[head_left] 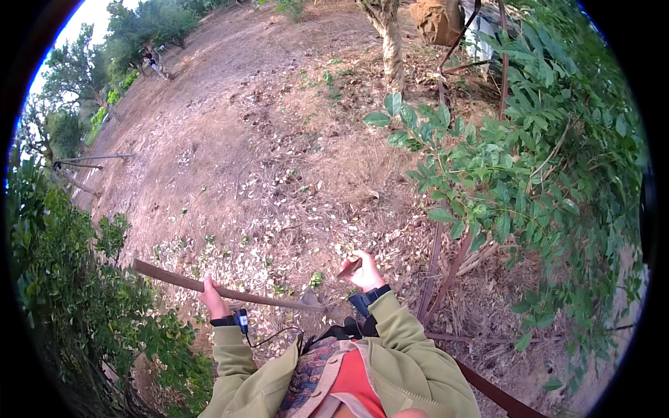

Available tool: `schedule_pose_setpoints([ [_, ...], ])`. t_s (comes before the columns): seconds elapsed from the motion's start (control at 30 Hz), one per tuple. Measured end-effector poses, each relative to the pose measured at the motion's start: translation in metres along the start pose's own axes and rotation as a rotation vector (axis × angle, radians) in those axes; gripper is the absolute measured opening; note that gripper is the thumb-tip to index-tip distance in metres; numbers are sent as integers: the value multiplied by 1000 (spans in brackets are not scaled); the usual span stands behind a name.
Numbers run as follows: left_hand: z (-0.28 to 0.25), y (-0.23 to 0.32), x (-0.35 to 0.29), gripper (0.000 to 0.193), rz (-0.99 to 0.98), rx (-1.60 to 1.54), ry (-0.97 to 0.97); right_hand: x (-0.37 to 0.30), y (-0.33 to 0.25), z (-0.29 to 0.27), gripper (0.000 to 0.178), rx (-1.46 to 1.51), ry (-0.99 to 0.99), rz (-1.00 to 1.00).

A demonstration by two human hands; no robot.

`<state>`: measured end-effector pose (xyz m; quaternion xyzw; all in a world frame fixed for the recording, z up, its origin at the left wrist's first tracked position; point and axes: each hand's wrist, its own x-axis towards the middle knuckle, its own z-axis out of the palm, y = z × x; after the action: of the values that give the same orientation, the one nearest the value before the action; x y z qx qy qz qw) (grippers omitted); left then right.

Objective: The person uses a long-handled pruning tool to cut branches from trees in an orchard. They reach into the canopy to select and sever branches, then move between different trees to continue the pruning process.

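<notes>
At the bottom of the frame are two forearms in olive sleeves. The left hand, at lower left, is closed around the handle of one hoe, which slants across the lower middle of the frame; its shaft is plain brown wood, thicker at the upper-left end, and its one grey, roughly triangular blade sits at the lower-right end. The right hand, just right of centre, grips one small, flat, dark-brown piece between thumb and fingers; its material I cannot tell. Two dark wrist devices show, one per arm. Around them lies brown ground strewn with pale dry leaves, too many to count. Leafy green branches fill the right side. Farther off, at the top, stand one pale tree trunk and one bulging brown sack; one distant person shows at upper left.
</notes>
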<state>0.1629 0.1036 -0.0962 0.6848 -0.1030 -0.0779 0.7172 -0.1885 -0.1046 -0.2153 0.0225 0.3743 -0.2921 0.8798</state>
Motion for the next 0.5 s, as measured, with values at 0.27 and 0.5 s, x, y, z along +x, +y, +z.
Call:
schedule_pose_setpoints([
  [0.27,107,16,9,28,-50,-143,-33,74,-60,59,23,-140,-134,-41],
  [0.5,203,68,59,35,56,-274,-16,176,-139,139,18,-149,-198,58],
])
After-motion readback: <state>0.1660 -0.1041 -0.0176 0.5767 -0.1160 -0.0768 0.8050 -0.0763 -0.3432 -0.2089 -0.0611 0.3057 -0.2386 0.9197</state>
